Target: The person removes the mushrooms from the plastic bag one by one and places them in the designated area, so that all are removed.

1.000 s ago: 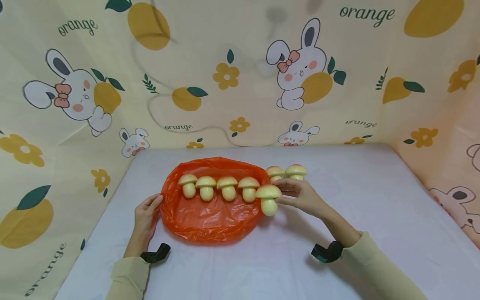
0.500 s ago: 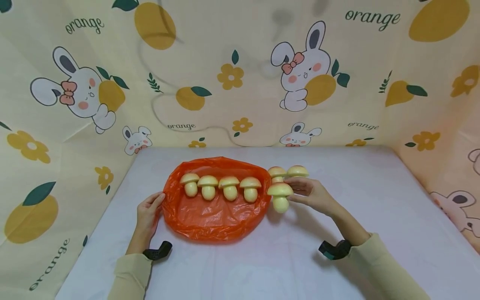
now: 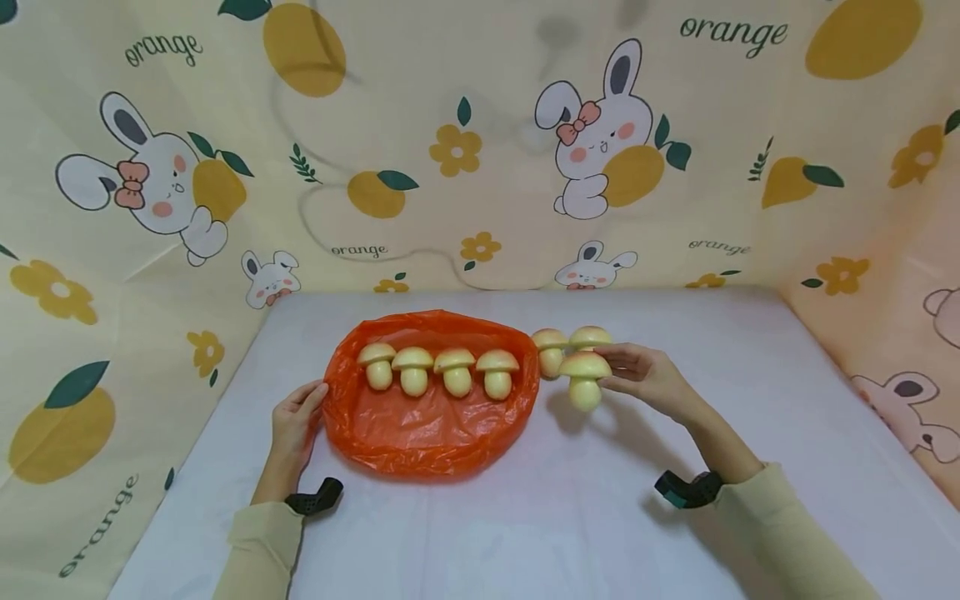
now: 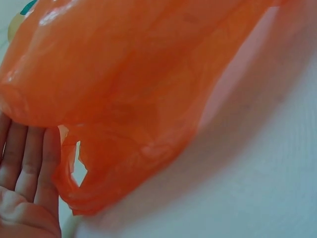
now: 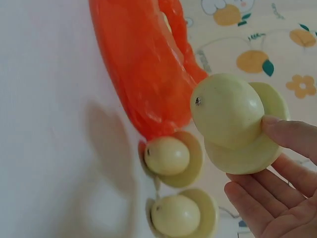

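My right hand (image 3: 647, 379) grips a pale yellow toy mushroom (image 3: 585, 379) by its cap, stem down, just right of a red plastic bag (image 3: 431, 429). In the right wrist view the thumb presses on the held mushroom (image 5: 228, 111), with the fingers round the cap, and its shadow lies on the table apart from it. Four similar mushrooms (image 3: 457, 371) stand in a row inside the bag's open mouth. At the bag's left rim, my left hand (image 3: 292, 421) pinches the edge. Its fingertips are partly hidden by the plastic (image 4: 124, 99) in the left wrist view.
Two more mushrooms stand on the white table (image 3: 480, 542) beyond the held one: one mushroom (image 3: 551, 354) right at the bag's right rim, another (image 3: 590, 336) beside it. A patterned cloth (image 3: 450, 208) with rabbits and oranges hangs behind and along both sides.
My right hand has carried the mushroom rightward and slightly back, from overlapping the bag's right rim to over the table beside it. The left hand stays at the bag's left rim.
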`<state>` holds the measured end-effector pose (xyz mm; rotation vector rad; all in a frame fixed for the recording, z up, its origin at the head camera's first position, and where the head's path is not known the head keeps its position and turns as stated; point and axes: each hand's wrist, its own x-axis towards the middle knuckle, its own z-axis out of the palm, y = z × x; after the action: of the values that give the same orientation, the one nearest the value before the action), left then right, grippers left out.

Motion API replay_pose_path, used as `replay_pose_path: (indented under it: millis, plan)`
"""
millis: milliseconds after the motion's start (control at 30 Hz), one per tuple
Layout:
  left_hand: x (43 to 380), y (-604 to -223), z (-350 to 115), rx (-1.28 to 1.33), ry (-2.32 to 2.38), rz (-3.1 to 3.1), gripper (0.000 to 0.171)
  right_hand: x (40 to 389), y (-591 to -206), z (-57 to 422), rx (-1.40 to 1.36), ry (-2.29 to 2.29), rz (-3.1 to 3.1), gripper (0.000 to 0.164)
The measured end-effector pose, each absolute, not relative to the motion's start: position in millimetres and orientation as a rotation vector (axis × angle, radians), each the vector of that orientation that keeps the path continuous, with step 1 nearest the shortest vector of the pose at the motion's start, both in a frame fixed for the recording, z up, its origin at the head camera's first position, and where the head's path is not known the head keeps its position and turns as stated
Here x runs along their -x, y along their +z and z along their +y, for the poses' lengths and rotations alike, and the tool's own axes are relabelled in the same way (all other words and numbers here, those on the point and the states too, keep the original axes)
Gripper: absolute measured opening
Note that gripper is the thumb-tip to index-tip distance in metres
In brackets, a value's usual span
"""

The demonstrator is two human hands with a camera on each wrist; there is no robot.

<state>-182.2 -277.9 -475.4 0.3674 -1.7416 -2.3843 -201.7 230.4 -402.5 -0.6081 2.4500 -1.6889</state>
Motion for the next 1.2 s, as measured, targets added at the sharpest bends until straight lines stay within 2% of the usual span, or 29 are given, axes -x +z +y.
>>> replay_pose_path:
  millis: [900, 1200]
  plan:
    - [183, -473, -278, -0.352, -2.43, -1.691, 0.02, 220, -407, 271, 0.448, -1.719, 2.54, 0.047]
    - [182, -473, -279, -0.44, -2.395, -1.743, 0.019, 228, -409, 283, 0.388, -1.713, 2.567, 0.051]
